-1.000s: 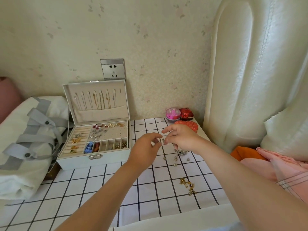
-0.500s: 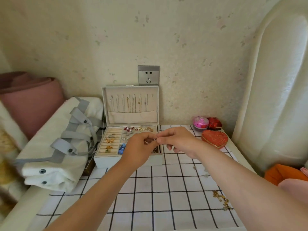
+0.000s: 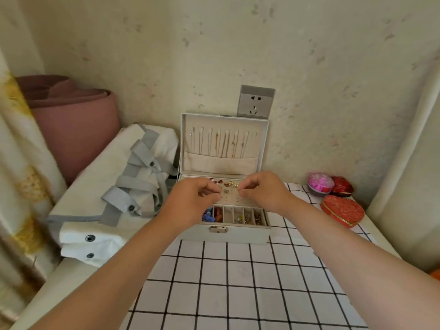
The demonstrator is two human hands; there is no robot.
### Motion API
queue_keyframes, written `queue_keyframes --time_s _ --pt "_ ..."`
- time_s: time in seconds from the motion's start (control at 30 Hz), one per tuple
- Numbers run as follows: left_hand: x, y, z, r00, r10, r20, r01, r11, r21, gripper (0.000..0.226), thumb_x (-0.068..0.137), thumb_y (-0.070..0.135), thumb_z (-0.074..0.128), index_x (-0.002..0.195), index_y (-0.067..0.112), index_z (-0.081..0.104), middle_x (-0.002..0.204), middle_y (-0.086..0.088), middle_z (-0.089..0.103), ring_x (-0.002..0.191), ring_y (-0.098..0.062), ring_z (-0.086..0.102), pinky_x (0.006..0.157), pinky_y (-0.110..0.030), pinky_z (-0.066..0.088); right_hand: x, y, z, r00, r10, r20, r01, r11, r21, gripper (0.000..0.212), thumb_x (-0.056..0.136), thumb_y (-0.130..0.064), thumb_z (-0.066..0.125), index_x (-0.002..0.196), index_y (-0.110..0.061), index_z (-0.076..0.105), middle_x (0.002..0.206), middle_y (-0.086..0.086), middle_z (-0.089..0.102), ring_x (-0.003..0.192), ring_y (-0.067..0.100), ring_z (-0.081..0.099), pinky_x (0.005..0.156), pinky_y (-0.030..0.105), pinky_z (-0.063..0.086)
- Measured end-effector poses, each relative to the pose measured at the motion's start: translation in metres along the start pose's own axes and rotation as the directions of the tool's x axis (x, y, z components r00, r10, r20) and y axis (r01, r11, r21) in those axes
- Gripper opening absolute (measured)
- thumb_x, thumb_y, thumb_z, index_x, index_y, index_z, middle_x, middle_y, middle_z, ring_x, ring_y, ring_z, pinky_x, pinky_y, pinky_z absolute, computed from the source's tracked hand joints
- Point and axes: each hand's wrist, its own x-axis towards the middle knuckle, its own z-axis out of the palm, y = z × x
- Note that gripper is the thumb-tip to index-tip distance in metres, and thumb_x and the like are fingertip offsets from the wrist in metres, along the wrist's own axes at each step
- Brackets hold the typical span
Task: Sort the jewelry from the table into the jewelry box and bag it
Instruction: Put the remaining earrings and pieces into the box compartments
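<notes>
Open stretch of checked surface in front of the jewelry box, easy way in from the near side. Its raised lid walls off the back. White bag sits just beside the box's left, so that's tight. Heart tin, pink pot and red box sit apart on the right. Left hand and right hand cover the tray's middle.

no readable text, no labels, no brands, no numbers on any surface
</notes>
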Motion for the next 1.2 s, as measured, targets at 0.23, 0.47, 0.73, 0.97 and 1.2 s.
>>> queue_keyframes --time_s 0.23,0.47,0.73,0.97,1.2 --pt "0.008 0.0 -0.01 0.993 -0.083 -0.086 0.068 0.985 -0.16 0.007 0.083 0.022 0.078 0.087 0.028 0.079 0.079 0.013 0.072 0.068 0.004 0.062 0.077 -0.02 0.051 0.016 -0.006 0.01 0.995 -0.032 0.094 0.054 0.969 -0.24 0.011 0.076 -0.02 0.085 0.078 -0.029 0.077 0.082 -0.015 0.072 0.083 -0.001 0.065 0.075 0.017 0.05" --pt "0.011 0.003 -0.017 0.978 -0.19 -0.083 0.158 0.944 -0.29 0.008 0.088 0.024 0.071 0.095 0.028 0.075 0.084 0.01 0.073 0.062 -0.003 0.062 0.064 -0.018 0.049 0.013 -0.019 -0.001 0.988 -0.136 0.07 0.149 0.96 -0.235 0.015 0.083 -0.018 0.08 0.091 -0.029 0.075 0.09 -0.015 0.069 0.084 -0.006 0.062 0.076 0.011 0.044" --pt "0.008 0.012 -0.012 0.961 -0.277 -0.015 0.247 0.877 -0.412 0.008 0.088 0.028 0.072 0.093 0.023 0.074 0.08 0.009 0.072 0.064 -0.006 0.061 0.052 -0.016 0.043 0.002 -0.056 0.006 0.961 -0.241 0.132 0.219 0.962 0.161 0.025 0.078 -0.006 0.083 0.1 -0.014 0.075 0.095 0.006 0.074 0.058 0.003 0.062 0.057 0.021 0.054" --pt "0.006 0.013 -0.012 0.959 -0.282 0.0 0.252 0.855 -0.453 0.01 0.092 0.022 0.067 0.101 0.021 0.072 0.084 0.005 0.074 0.064 -0.007 0.061 0.052 -0.016 0.044 0.002 -0.05 0.012 0.971 -0.238 0.023 0.227 0.948 0.225 0.025 0.075 -0.007 0.085 0.098 -0.011 0.077 0.088 0.003 0.075 0.062 -0.001 0.064 0.055 0.012 0.047" --pt "0.006 0.015 -0.012 0.957 -0.285 0.054 0.27 0.807 -0.526 0.015 0.092 0.022 0.067 0.107 0.025 0.068 0.072 0.008 0.071 0.058 -0.007 0.059 0.049 -0.018 0.041 -0.001 -0.053 0.013 0.954 -0.3 -0.007 0.293 0.926 0.238 0.028 0.071 -0.005 0.087 0.096 -0.014 0.077 0.086 0.004 0.075 0.051 0.002 0.056 0.056 0.018 0.052"
